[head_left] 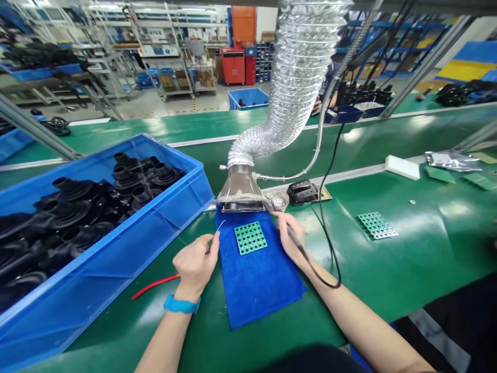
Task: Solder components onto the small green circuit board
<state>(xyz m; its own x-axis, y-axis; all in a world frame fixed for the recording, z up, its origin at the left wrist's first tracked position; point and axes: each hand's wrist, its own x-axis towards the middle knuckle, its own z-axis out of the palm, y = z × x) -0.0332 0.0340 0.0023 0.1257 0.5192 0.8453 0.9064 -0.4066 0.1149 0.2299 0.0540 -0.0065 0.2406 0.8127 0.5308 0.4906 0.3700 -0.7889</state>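
A green circuit board panel [250,238] lies on a blue cloth [258,280] in front of me. My left hand [196,264] is closed in a pinch on a thin solder wire [219,227], left of the board. My right hand [290,235] is closed around a black soldering iron [297,242], its tip pointing up toward the tip-cleaner [278,201] just right of the board. The iron's black cable [330,217] loops away over the table.
A silver fume duct with a metal hood [241,190] hangs right behind the cloth. A big blue bin [116,248] of black rubber parts stands at the left. A second green panel [377,225], a black stand [302,191] and a red wire [155,285] lie on the green table.
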